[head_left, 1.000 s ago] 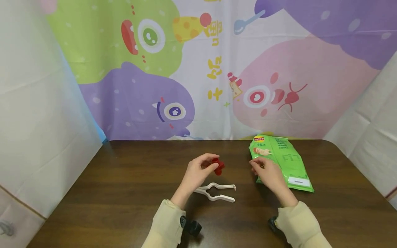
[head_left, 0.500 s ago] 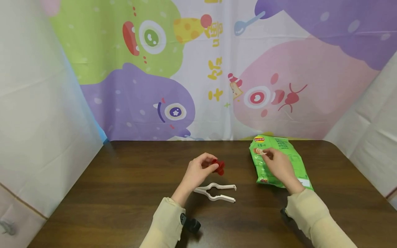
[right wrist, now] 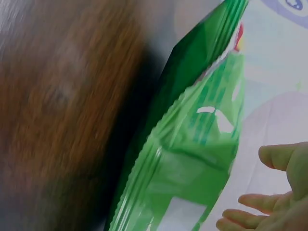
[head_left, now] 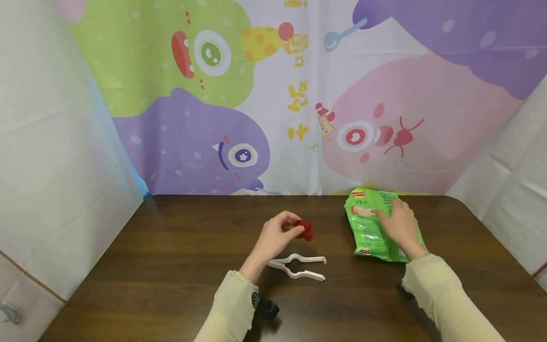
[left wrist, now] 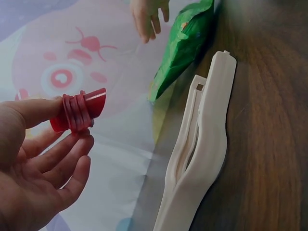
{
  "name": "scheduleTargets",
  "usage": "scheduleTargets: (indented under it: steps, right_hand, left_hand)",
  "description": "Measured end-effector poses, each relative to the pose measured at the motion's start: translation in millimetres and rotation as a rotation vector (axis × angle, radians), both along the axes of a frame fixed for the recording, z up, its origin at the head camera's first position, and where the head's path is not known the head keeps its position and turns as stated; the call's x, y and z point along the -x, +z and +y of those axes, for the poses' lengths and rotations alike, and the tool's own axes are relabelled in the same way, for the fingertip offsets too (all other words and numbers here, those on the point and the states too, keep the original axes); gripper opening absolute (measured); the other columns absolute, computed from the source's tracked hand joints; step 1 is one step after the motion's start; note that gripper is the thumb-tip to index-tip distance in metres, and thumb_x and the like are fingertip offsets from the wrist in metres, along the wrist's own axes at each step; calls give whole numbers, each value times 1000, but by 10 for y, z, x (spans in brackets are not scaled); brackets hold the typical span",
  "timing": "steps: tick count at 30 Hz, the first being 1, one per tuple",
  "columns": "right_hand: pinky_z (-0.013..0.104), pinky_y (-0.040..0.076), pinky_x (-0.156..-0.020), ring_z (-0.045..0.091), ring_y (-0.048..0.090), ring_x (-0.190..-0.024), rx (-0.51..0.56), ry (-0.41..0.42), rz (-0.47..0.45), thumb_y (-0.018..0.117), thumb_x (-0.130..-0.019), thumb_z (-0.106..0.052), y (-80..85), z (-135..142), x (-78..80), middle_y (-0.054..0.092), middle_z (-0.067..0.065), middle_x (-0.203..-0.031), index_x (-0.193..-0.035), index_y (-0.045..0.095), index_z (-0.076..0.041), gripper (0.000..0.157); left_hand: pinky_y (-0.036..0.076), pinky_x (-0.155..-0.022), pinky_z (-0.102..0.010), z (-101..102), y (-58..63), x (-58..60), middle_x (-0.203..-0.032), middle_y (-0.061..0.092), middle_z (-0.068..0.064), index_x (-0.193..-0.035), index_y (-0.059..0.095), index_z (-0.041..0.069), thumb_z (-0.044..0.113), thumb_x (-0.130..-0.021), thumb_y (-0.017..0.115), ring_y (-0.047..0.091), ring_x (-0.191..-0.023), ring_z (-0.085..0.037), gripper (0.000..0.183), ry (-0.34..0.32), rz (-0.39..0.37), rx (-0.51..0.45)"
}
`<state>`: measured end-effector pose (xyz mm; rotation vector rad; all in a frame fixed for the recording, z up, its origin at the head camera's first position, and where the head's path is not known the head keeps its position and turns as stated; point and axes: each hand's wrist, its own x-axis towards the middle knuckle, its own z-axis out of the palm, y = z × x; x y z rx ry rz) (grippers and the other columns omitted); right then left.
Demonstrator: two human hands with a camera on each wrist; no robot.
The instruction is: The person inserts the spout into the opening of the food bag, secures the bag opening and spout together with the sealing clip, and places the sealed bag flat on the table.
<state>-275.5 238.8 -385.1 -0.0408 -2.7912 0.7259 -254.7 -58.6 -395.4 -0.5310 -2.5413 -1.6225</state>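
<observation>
My left hand [head_left: 273,235] pinches a red plastic spout [left wrist: 79,110] between thumb and fingers, above the table. This spout has ridged rings round its middle and a slanted, cut-off end. Below it on the table lies a white bag clip [head_left: 309,274], its two arms spread and curved out in the middle; its rear end is behind my left wrist. My right hand [head_left: 400,224] is over a green snack bag [head_left: 369,237], overlapping its right part in the head view. In the right wrist view, the fingers [right wrist: 257,203] are extended and apart beside the bag.
The dark wooden table [head_left: 171,275] ends at a cartoon-printed curtain [head_left: 295,166] behind it. White cloth [head_left: 55,142] hangs on both sides. A black wrist camera [head_left: 267,308] sits under the left sleeve.
My right hand has moved rightward from the bag's left edge to over its right part, and its fingers have spread. My left hand has stayed nearly still with the spout.
</observation>
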Motion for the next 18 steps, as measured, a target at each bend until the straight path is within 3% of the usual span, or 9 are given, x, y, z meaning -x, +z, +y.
scheduleTargets:
  steps: [12, 18]
  right_hand:
    - [59, 3, -92, 50, -2, -119, 96, -110, -143, 38, -84, -49, -89, 190, 10, 1, 37, -131, -131, 4, 11, 84]
    - [60, 12, -89, 53, 6, -114, 128, -155, -233, 35, -82, -54, -129, 299, 13, 7, 41, -127, -129, 0, 14, 89]
  left_hand:
    - [45, -63, -22, -5, -30, 7, -82, 63, 1, -89, 57, 12, 26, -75, 64, 57, -69, -8, 20, 34, -5, 15]
    - [45, -62, -21, 2, -44, 6, -82, 63, 1, -89, 57, 13, 26, -76, 63, 57, -69, -7, 20, 25, -1, 11]
